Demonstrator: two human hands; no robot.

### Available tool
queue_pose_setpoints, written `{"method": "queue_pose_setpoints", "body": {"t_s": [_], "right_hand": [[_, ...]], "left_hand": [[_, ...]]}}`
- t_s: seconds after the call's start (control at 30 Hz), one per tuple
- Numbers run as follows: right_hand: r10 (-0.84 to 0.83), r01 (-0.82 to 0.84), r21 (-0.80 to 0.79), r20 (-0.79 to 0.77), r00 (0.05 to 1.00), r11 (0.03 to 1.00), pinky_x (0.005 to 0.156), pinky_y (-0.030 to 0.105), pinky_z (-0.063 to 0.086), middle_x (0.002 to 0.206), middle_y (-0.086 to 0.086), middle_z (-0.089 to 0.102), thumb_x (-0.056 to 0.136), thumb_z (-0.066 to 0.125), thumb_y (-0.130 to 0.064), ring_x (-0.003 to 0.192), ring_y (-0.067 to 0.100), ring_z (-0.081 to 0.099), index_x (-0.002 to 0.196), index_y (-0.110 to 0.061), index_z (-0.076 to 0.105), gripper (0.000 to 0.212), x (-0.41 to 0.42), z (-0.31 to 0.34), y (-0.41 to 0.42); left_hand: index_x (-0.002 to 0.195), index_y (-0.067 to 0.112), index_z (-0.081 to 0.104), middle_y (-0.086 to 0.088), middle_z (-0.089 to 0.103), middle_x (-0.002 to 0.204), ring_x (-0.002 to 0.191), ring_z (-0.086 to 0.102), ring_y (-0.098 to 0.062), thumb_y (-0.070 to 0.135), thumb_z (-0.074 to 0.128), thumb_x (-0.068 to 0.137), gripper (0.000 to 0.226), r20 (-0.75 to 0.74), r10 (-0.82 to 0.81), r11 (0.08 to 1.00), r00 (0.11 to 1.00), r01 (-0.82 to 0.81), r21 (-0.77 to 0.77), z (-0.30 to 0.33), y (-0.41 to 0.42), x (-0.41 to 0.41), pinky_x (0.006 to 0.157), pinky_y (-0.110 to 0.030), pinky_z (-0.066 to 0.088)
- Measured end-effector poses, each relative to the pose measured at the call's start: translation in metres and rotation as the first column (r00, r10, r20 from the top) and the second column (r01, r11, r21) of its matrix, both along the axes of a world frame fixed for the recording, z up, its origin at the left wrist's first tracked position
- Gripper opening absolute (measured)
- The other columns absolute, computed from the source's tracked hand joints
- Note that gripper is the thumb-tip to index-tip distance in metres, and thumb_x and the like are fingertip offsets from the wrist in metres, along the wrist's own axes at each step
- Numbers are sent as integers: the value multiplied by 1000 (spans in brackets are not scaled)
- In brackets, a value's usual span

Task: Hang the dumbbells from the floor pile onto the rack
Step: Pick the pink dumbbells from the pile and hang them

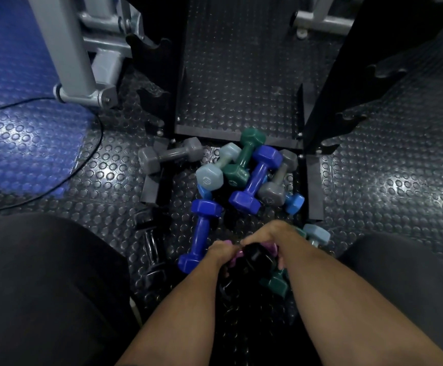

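At lower centre of the frame, a black dumbbell [254, 256] and a purple dumbbell [237, 253] are grasped by the left hand [221, 253] and right hand [270, 233], below the floor pile [244, 175] and the rack [328, 75].

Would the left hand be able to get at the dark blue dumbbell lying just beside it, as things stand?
Probably not yet: the dark blue dumbbell lies uncovered right beside the left hand, but that hand is busy gripping a purple dumbbell.
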State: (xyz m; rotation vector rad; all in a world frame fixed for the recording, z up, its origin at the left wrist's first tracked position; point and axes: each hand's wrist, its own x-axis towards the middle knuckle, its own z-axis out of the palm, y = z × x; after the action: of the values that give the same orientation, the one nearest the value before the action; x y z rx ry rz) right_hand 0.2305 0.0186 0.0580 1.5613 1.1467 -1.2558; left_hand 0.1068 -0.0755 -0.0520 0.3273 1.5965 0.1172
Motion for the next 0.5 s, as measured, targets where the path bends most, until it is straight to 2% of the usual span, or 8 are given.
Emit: {"method": "queue_pose_setpoints", "body": {"t_s": [0.03, 0.1, 0.17, 0.23, 0.3, 0.37, 0.5], "right_hand": [[-9, 10, -31, 11, 1000, 999, 104, 40, 48, 140, 19, 56, 97, 63, -52, 125, 34, 59, 142, 0, 49, 71, -1, 2, -3], [-20, 21, -39, 20, 1000, 999, 109, 41, 47, 146, 21, 53, 94, 68, -52, 130, 35, 57, 145, 2, 46, 77, -1, -4, -7], [-23, 24, -37, 22, 999, 999, 109, 42, 49, 143, 20, 56, 89, 74, -52, 125, 35, 61, 142, 0, 51, 77, 1, -11, -9], [-30, 30, -13, 1, 1000, 999, 106, 43, 52, 139, 18, 58, 82, 80, -53, 119, 35, 65, 139, -2, 53, 81, 2, -16, -10], [-12, 13, 32, -13, 1000, 999, 105, 43, 53, 129, 16, 62, 77, 82, -58, 116, 34, 66, 138, -5, 56, 84, 0, -19, -12], [-21, 22, 53, -26, 999, 998, 103, 41, 54, 126, 15, 63, 75, 81, -61, 116, 33, 67, 136, -6, 58, 86, -4, -20, -12], [10, -8, 61, -38, 999, 998, 103, 41, 54, 137, 18, 60, 74, 81, -62, 117, 33, 66, 136, -6, 58, 87, -12, -15, -10]], "left_hand": [[110, 6, 66, -5, 62, 59, 48, 57, -19, 35, 77, 79, 44, -4, 5, 1000, 1000, -5, -9, -2, -2, 1, 51, -29, 50], [119, 4, 61, -3, 64, 56, 50, 60, -18, 28, 77, 80, 49, -21, 43, 999, 999, -43, 8, -2, -4, 3, 49, -28, 51], [120, 4, 61, -4, 66, 59, 52, 62, -18, 28, 74, 85, 44, -47, 65, 997, 997, -63, 43, -3, -6, 5, 49, -27, 54], [118, 3, 61, -9, 69, 74, 56, 64, -19, 28, 69, 87, 40, -97, 68, 995, 993, -61, 80, -5, -6, 8, 51, -30, 59], [117, 2, 61, -12, 70, 90, 68, 69, -24, 32, 65, 86, 43, -181, 56, 992, 982, -35, 118, -3, -3, 9, 63, -38, 64], [116, 5, 56, -11, 66, 102, 87, 68, -28, 36, 65, 85, 45, -291, 22, 986, 956, 27, 162, 8, 3, 7, 75, -39, 59], [121, 8, 54, -9, 61, 102, 90, 60, -28, 35, 68, 87, 46, -408, 18, 978, 913, 68, 195, 30, 8, 0, 75, -33, 45]]}}
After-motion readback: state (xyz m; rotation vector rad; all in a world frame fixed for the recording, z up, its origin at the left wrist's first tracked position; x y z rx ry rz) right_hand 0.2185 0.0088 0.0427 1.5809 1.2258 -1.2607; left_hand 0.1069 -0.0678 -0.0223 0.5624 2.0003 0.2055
